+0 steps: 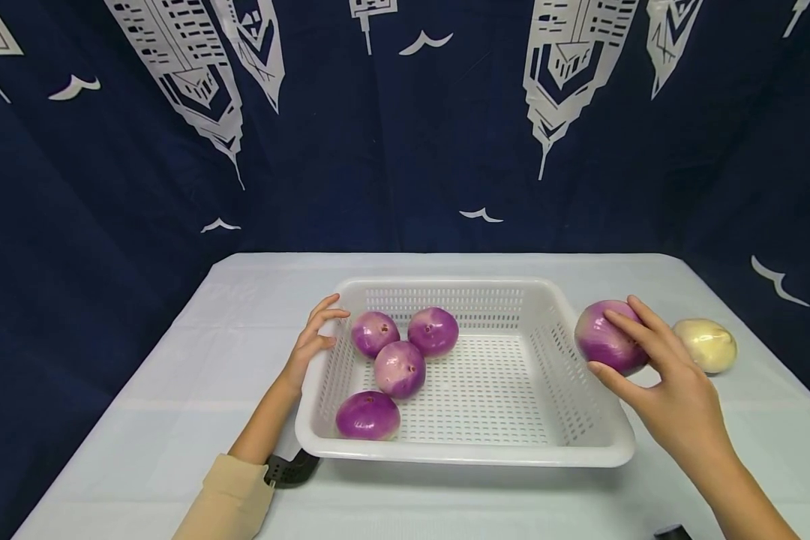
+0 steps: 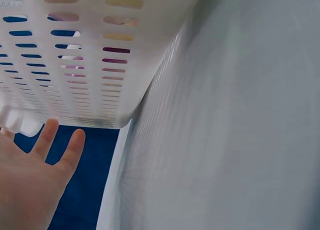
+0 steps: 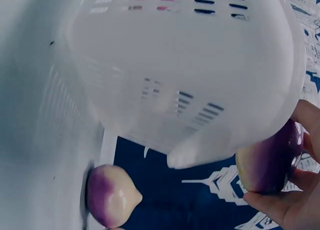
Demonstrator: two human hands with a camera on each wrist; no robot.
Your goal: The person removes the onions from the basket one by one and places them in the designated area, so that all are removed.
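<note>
Filling the white basket (image 1: 459, 454) looks well along, judging by four bulbs inside and two outside. Nearest, just behind its front rim at the left, lies a deep purple bulb (image 1: 367, 416); deeper in sits a pinker bulb (image 1: 400, 369). Beside the right rim, the right hand (image 1: 671, 382) has its grip curled round a held bulb (image 1: 604, 341), not yet inside. Just past it, a pale bulb (image 1: 705, 345) rests on the surface (image 1: 135, 450). The left hand (image 1: 306, 349), grip wide and holding nothing, is at the left rim; whether it touches, I cannot tell. Farther back in the basket are a rear left bulb (image 1: 375, 334) and a rear right bulb (image 1: 433, 331).
</note>
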